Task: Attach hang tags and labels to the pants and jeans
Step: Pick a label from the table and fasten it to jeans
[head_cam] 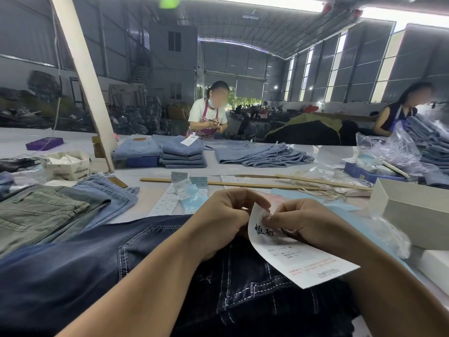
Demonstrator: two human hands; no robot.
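Dark blue jeans (97, 268) with white stitching lie across the table right in front of me. Over them I hold a white hang tag (298, 259) printed with black characters and red text. My left hand (223, 222) has its fingers curled at the tag's top edge. My right hand (301, 222) pinches the tag's top from the other side. What is between the fingertips is hidden. Sheets of small labels (181, 193) lie beyond my hands.
Olive pants (36, 215) and light jeans (109, 198) lie at the left. Folded jeans stacks (183, 152) sit mid-table. Wooden sticks (243, 184), a white box (413, 210) at right, a small tag box (68, 164), a slanted post (82, 76). Two people work across the table.
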